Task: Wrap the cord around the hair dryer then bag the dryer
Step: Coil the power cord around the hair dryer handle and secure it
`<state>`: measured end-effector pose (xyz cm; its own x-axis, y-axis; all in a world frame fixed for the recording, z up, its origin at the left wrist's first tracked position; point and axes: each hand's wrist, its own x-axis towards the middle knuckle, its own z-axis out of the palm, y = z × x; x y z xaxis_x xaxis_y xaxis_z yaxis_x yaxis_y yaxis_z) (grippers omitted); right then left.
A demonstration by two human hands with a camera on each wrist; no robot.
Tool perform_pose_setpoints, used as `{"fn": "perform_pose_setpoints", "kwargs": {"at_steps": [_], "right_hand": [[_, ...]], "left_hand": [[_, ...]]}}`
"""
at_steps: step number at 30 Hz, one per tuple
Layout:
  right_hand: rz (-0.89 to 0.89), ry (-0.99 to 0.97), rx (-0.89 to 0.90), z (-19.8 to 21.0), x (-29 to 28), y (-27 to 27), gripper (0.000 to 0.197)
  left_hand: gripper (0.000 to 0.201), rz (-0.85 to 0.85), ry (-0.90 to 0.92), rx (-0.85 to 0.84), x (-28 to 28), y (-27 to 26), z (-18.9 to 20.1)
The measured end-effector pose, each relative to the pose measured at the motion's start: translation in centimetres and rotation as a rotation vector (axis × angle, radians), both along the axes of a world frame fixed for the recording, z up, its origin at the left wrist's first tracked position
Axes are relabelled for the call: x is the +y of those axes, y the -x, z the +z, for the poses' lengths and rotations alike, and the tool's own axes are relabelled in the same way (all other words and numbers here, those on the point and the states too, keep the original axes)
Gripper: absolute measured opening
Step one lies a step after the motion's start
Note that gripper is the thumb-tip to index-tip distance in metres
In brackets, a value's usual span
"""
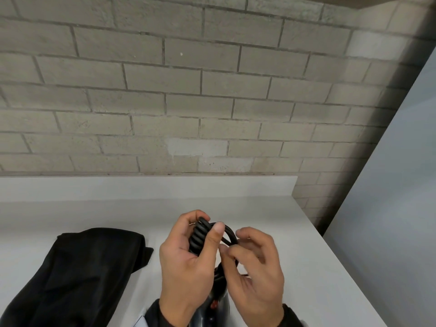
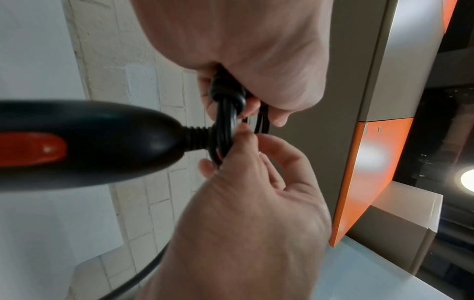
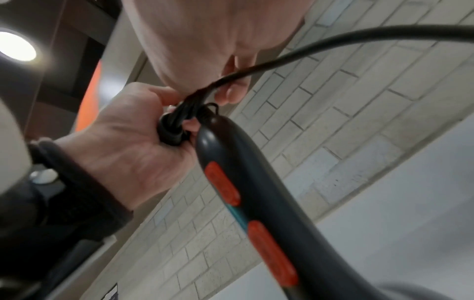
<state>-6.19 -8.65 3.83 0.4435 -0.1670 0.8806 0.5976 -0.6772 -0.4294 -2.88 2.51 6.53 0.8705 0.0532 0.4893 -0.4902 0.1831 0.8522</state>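
A black hair dryer (image 1: 220, 310) with orange buttons hangs handle-up between my hands, its body out of view below. In the left wrist view the hair dryer's handle (image 2: 102, 142) fills the left side. My left hand (image 1: 210, 234) grips a bundle of coiled black cord (image 1: 198, 237) above the handle's end. To its right, my right hand (image 1: 232, 243) pinches a strand of cord beside the bundle. In the right wrist view the cord (image 3: 333, 44) arcs away to the upper right from the hair dryer's handle (image 3: 256, 192). A black fabric bag (image 1: 82, 267) lies flat on the counter to the left.
A white counter (image 1: 306, 267) runs under my hands, with a low white backsplash and a grey brick wall (image 1: 212, 90) behind. The counter ends at the right, next to a pale panel (image 1: 389, 185). An orange cabinet panel (image 2: 372, 172) shows in the left wrist view.
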Motion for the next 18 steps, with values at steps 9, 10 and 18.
{"fn": "perform_pose_setpoints", "kwargs": {"at_steps": [9,10,18], "right_hand": [[-0.269,0.102,0.133,0.9,1.9,-0.1,0.028],[-0.251,0.1,0.179,1.3,2.0,0.0,0.032],[0.275,-0.287,1.055,7.6,-0.4,1.1,0.036]], "left_hand": [[0.022,0.064,-0.048,-0.117,-0.1,-0.6,0.3],[0.022,0.086,-0.067,-0.143,-0.1,-0.7,0.4],[0.015,0.158,-0.179,-0.243,0.1,-1.7,1.2]]}}
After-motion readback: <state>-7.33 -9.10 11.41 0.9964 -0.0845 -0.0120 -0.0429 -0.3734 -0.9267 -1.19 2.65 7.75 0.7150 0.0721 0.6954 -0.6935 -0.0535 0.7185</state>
